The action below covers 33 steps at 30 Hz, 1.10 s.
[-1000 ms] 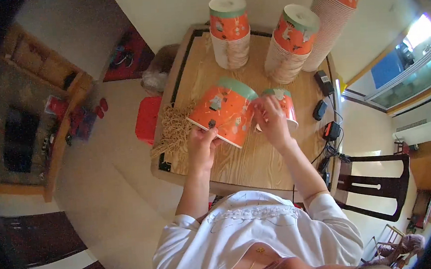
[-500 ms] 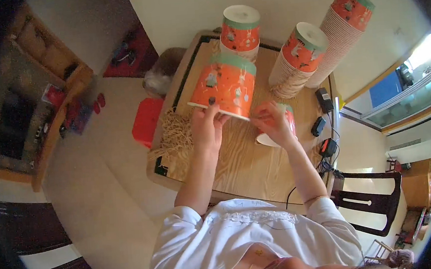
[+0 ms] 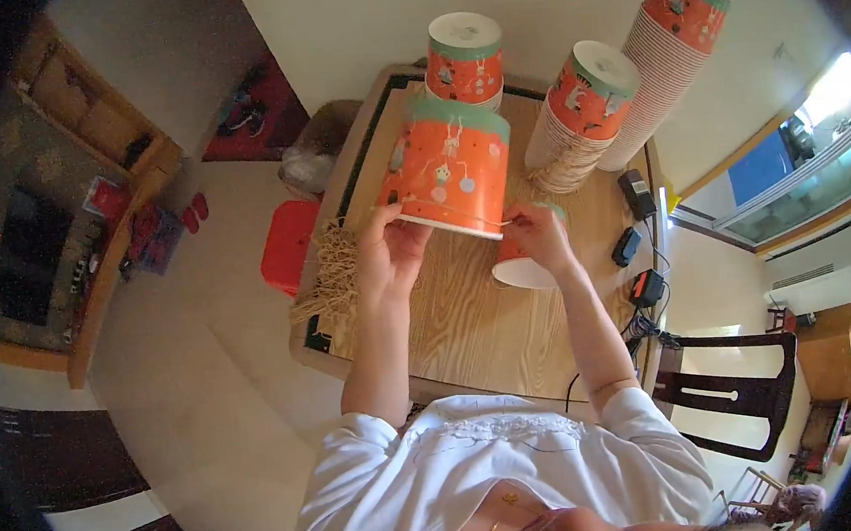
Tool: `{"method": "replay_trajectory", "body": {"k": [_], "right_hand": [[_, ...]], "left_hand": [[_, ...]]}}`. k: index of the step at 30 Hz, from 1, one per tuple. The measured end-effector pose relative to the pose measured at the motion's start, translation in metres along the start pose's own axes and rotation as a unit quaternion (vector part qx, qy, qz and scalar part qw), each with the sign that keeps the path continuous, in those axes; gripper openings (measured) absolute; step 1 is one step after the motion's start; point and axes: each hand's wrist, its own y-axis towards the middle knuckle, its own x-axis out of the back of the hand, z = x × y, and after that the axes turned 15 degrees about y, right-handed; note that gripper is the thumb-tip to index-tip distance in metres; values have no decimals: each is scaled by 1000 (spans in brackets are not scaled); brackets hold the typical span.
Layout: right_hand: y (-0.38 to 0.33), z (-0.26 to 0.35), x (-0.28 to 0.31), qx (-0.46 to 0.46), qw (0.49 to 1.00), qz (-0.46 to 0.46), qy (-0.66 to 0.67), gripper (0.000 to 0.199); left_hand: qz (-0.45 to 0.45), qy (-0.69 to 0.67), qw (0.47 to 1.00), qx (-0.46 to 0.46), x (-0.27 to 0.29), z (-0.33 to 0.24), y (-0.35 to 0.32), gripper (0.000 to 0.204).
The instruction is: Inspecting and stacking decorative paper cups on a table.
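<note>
An orange paper bucket (image 3: 446, 160) with a green band and printed figures is held upside down above the table. My left hand (image 3: 395, 253) grips its white rim at the left, thumb on the outside and fingers underneath. A thin tan string (image 3: 453, 207) runs across the bucket's side just above the rim, from my left thumb to my right fingertips. My right hand (image 3: 542, 240) pinches that string beside the right end of the rim. Partly hidden behind my right hand, another orange bucket (image 3: 523, 273) lies on the table, its white opening toward me.
Upside-down bucket stacks stand at the back: one (image 3: 465, 60) behind the held bucket, a string-wrapped one (image 3: 587, 106), and a tall one (image 3: 672, 46). A bundle of tan strings (image 3: 329, 272) hangs at the table's left edge. Black adapters (image 3: 638, 194) with cables line the right edge.
The held bucket has turned a little, so other printed figures face me. A string now shows stretched across its side, and my left hand has shifted slightly left along the rim.
</note>
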Motion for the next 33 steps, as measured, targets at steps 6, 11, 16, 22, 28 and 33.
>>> {"method": "replay_trajectory", "body": {"k": [6,11,16,22,28,33], "right_hand": [[9,20,4,126,980,-130,81,47],[26,42,28,166,979,-68,98,76],[55,75,43,164,979,-2,117,65],[138,100,104,246,965,-39,-79,57],[224,159,119,281,937,-56,-201,62],[288,149,119,275,931,-93,-221,60]], "left_hand": [[27,62,995,75,6,-3,-23,37],[67,98,989,86,6,1,-22,37],[87,65,990,95,8,6,3,37],[79,230,967,76,-6,6,90,56],[78,467,880,-34,-44,-21,183,63],[38,624,754,-203,-24,-12,271,58]]}}
